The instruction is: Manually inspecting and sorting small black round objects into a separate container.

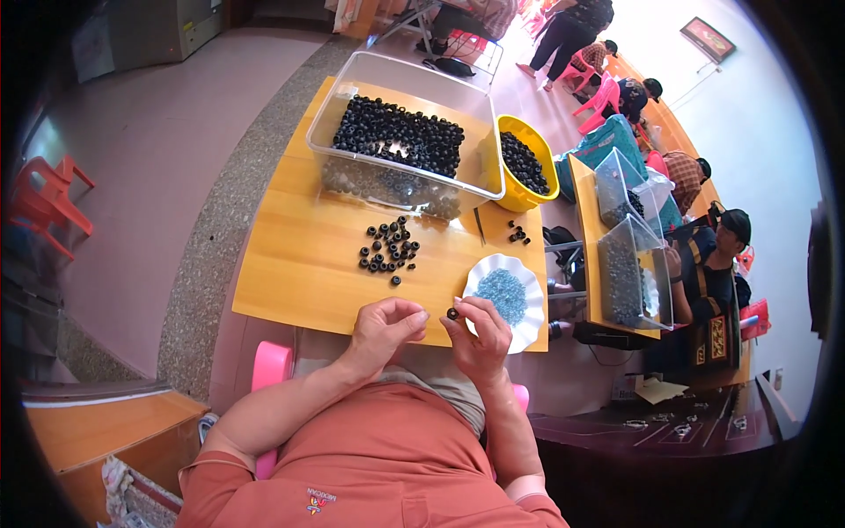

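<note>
Over the table's near edge, my right hand (482, 341) pinches a small black ring-shaped part (452, 313) between thumb and fingers. Just left of it is my left hand (384, 333), thumb and forefinger pressed together; whatever they hold, if anything, is too small to make out. A white wavy-rimmed plate (531, 332) lies beside my right hand, bearing a heap of small pale blue clear pieces (502, 294). Beyond my hands, a loose group of black round parts (387, 249) is spread on the wooden table (290, 255).
At the table's far side stands a clear bin (352, 167) of black parts, beside a yellow tub (510, 199) of similar ones. Several black parts (518, 233) and thin tweezers (479, 226) lie near the plate. People work at tables on the right. A red stool (48, 202) stands left.
</note>
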The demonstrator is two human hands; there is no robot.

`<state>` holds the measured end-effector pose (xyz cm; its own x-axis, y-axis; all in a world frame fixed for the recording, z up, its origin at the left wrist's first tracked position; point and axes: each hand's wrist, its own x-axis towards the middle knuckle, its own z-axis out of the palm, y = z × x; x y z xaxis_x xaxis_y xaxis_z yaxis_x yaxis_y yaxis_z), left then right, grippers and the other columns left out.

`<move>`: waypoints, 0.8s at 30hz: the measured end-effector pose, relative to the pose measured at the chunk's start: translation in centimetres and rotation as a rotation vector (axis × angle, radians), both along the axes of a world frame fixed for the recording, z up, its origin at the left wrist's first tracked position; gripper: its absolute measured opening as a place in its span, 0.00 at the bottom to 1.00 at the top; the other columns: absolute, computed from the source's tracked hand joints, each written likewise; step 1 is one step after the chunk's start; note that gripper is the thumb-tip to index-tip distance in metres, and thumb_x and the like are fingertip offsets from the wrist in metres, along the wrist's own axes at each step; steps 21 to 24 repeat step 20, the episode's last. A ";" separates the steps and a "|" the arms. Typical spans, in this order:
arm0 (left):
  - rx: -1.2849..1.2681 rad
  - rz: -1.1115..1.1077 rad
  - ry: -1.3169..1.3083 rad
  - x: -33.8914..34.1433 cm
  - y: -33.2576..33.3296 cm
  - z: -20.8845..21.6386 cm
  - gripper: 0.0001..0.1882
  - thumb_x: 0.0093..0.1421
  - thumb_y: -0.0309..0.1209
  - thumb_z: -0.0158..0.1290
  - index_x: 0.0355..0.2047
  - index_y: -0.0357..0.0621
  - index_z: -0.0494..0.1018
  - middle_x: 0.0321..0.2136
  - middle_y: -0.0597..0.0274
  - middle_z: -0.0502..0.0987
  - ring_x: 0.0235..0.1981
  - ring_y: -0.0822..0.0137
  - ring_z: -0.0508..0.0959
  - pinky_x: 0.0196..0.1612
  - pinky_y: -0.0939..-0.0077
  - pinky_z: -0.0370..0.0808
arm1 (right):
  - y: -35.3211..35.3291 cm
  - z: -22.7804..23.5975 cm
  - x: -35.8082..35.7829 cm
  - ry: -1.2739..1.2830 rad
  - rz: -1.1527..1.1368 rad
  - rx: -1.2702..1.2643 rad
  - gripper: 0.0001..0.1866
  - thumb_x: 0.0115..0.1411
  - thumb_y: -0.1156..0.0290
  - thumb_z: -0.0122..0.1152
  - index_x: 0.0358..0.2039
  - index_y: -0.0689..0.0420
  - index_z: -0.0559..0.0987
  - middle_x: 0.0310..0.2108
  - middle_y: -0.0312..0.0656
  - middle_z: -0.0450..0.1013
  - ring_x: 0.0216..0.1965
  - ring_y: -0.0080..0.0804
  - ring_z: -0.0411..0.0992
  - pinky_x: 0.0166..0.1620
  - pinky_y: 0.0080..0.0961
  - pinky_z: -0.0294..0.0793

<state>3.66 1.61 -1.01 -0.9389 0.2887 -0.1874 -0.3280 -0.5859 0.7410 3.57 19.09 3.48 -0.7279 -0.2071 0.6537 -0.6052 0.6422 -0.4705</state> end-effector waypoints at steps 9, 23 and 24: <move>-0.072 0.031 -0.015 0.1 0.1 0.2 0.06 0.61 0.26 0.58 0.37 0.37 0.75 0.30 0.63 0.78 0.29 0.75 0.78 0.37 0.81 0.78 | 0.2 1.0 -0.3 0.039 0.005 0.004 0.15 0.46 0.81 0.70 0.36 0.62 0.77 0.34 0.46 0.75 0.30 0.37 0.76 0.33 0.28 0.75; -0.132 -0.005 0.036 -0.1 0.0 -0.6 0.06 0.60 0.25 0.58 0.37 0.36 0.75 0.29 0.62 0.79 0.30 0.73 0.78 0.38 0.79 0.77 | 6.0 5.7 -9.4 -0.014 -0.300 -0.065 0.15 0.56 0.82 0.62 0.44 0.62 0.75 0.39 0.41 0.73 0.31 0.27 0.72 0.37 0.22 0.75; -0.132 -0.005 0.036 -0.1 0.0 -0.6 0.06 0.60 0.25 0.58 0.37 0.36 0.75 0.29 0.62 0.79 0.30 0.73 0.78 0.38 0.79 0.77 | 6.0 5.7 -9.4 -0.014 -0.300 -0.065 0.15 0.56 0.82 0.62 0.44 0.62 0.75 0.39 0.41 0.73 0.31 0.27 0.72 0.37 0.22 0.75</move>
